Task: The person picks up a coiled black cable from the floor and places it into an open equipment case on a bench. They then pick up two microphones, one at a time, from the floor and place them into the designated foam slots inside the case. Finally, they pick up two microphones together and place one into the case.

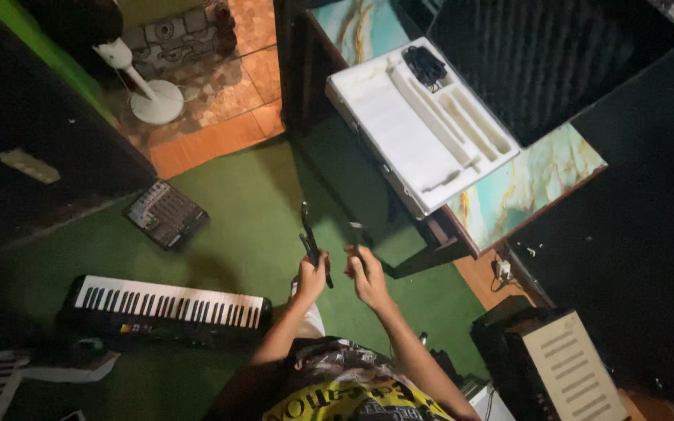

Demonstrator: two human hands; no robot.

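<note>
I look straight down at my two hands held out over green carpet. My left hand (311, 278) is closed around a thin black rod-like piece (308, 234) that points away from me. My right hand (366, 274) grips a second short dark piece (355, 236) just beside it; the two hands are a few centimetres apart. What exactly the dark pieces are cannot be made out. Ahead of my hands an open white case (399, 132) with long moulded slots rests on a marble-patterned table (524, 187), with a black cable coil (424, 64) in its far corner.
A black keyboard with white keys (169, 304) lies on the carpet at left, a small audio mixer (165, 213) beyond it. A white fan base (157, 101) stands on orange tiles. A black box with a slatted white panel (571, 366) stands at right.
</note>
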